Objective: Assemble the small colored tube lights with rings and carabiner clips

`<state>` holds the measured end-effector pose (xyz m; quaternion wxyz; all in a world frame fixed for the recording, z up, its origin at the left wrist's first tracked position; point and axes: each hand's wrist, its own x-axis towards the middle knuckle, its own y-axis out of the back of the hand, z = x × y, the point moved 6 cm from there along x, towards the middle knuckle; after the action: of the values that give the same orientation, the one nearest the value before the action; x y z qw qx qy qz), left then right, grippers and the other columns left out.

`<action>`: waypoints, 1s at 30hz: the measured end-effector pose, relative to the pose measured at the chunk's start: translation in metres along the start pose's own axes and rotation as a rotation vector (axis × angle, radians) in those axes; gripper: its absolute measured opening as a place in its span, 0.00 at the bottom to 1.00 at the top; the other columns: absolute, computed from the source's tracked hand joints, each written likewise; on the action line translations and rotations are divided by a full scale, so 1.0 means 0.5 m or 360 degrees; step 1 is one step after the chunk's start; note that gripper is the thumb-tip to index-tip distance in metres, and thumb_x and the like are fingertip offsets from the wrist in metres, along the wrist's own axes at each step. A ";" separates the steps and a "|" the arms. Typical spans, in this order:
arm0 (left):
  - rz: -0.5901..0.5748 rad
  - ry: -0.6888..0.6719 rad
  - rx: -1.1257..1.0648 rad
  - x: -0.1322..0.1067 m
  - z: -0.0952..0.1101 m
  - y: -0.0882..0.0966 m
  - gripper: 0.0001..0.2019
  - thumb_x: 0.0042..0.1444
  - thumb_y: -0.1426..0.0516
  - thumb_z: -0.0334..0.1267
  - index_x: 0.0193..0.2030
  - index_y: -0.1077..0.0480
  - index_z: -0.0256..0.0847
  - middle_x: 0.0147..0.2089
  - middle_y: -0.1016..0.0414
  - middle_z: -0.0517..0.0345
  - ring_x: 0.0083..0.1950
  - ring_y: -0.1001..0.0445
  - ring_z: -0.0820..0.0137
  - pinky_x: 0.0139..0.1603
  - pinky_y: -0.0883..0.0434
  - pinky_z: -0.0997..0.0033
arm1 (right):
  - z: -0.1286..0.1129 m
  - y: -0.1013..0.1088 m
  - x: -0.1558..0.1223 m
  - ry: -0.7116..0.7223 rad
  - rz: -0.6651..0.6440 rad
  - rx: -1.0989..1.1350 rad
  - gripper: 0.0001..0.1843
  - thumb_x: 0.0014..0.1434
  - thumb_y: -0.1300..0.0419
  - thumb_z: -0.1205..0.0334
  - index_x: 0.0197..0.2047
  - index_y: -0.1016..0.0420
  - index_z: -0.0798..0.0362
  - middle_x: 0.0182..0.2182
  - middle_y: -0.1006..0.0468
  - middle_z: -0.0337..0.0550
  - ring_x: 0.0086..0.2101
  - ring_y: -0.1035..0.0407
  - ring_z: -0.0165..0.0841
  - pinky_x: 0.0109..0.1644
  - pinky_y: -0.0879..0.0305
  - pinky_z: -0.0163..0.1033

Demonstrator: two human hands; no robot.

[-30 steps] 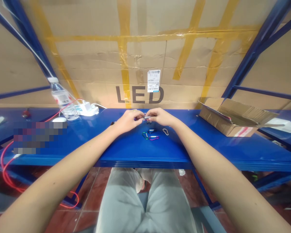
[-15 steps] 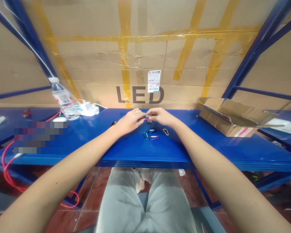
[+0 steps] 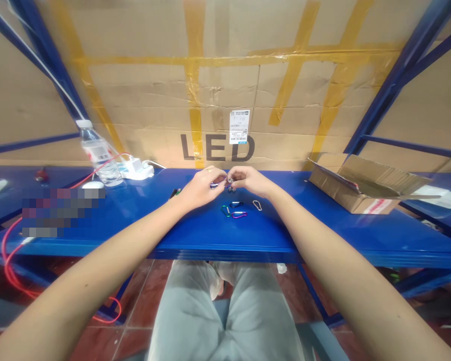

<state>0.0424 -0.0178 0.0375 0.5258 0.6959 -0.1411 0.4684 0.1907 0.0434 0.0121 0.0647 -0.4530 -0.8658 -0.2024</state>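
Observation:
Above the back of the blue table, both my hands are close together. My left hand [image 3: 206,186] pinches a small purplish carabiner [image 3: 214,185] with a silver gate, partly hidden by the fingers. My right hand [image 3: 248,180] pinches a small round silvery piece [image 3: 230,180], too small to name, beside the carabiner's end. Tiny shiny metal pieces [image 3: 231,190] show just beneath the fingertips. Nearer to me lie a black carabiner [image 3: 236,204], a green carabiner [image 3: 225,211], a pink carabiner [image 3: 239,214] and a pale gold carabiner [image 3: 257,205].
An open cardboard box [image 3: 376,204] stands at the right. On the left are a water bottle [image 3: 102,158], a white power strip [image 3: 138,170], a red cable [image 3: 13,271] and a pixelated patch. Dark items [image 3: 175,193] lie beside my left wrist. A large carton [image 3: 150,110] backs the table [image 3: 218,235].
My fingers have shifted slightly, so the carabiner in my left hand and the round silvery piece in my right now show more. The carabiners on the table have stayed put.

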 end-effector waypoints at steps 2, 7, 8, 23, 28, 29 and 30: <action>0.0002 -0.0010 -0.0008 0.000 0.003 0.002 0.03 0.64 0.44 0.33 0.41 0.28 0.40 0.35 0.24 0.57 0.38 0.26 0.70 0.41 0.29 0.68 | -0.003 0.000 -0.001 0.0014 -0.0008 0.0015 0.11 0.46 0.35 0.73 0.33 0.27 0.52 0.30 0.22 0.37 0.32 0.29 0.31 0.41 0.30 0.40; -0.0071 0.0013 -0.0013 0.000 0.005 -0.001 0.04 0.64 0.44 0.33 0.42 0.29 0.40 0.37 0.24 0.55 0.39 0.26 0.69 0.43 0.28 0.67 | -0.004 -0.001 -0.002 0.0013 -0.0017 0.0002 0.10 0.46 0.35 0.73 0.33 0.27 0.52 0.30 0.23 0.37 0.33 0.29 0.31 0.43 0.31 0.41; -0.0093 0.0028 -0.0012 0.000 0.004 -0.002 0.04 0.64 0.45 0.33 0.42 0.29 0.40 0.37 0.24 0.55 0.39 0.26 0.68 0.43 0.28 0.66 | -0.003 -0.002 -0.002 0.0009 -0.0020 -0.0001 0.10 0.46 0.35 0.73 0.33 0.27 0.52 0.31 0.23 0.37 0.33 0.29 0.31 0.44 0.30 0.42; -0.0355 -0.0128 0.0227 -0.003 0.023 -0.021 0.10 0.68 0.49 0.36 0.47 0.27 0.42 0.43 0.27 0.50 0.44 0.27 0.64 0.44 0.28 0.64 | 0.000 -0.015 -0.004 -0.0032 -0.0091 -0.0041 0.10 0.47 0.34 0.71 0.32 0.29 0.51 0.29 0.23 0.36 0.34 0.28 0.32 0.48 0.29 0.45; -0.0262 -0.0053 0.0148 -0.003 0.020 -0.013 0.09 0.67 0.49 0.35 0.48 0.29 0.39 0.43 0.27 0.50 0.43 0.26 0.65 0.44 0.28 0.65 | -0.003 -0.010 -0.005 -0.0047 -0.0017 -0.0010 0.12 0.47 0.34 0.73 0.33 0.30 0.51 0.31 0.21 0.37 0.33 0.27 0.32 0.47 0.28 0.43; -0.0237 -0.0015 0.0129 -0.002 0.016 -0.009 0.08 0.66 0.48 0.35 0.48 0.29 0.39 0.43 0.26 0.50 0.43 0.26 0.65 0.44 0.28 0.65 | -0.002 -0.010 -0.005 -0.0059 -0.0008 -0.0004 0.12 0.47 0.34 0.73 0.34 0.31 0.51 0.31 0.20 0.38 0.33 0.26 0.32 0.47 0.28 0.44; -0.0207 0.0030 0.0112 -0.002 0.010 -0.005 0.08 0.66 0.48 0.35 0.48 0.30 0.40 0.43 0.26 0.51 0.42 0.26 0.65 0.44 0.28 0.64 | -0.001 -0.012 -0.005 -0.0070 -0.0005 0.0002 0.13 0.48 0.34 0.74 0.34 0.31 0.51 0.31 0.20 0.38 0.34 0.26 0.33 0.47 0.28 0.44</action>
<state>0.0462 -0.0212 0.0351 0.5316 0.7172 -0.0740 0.4445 0.1872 0.0382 0.0101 0.0456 -0.4560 -0.8678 -0.1919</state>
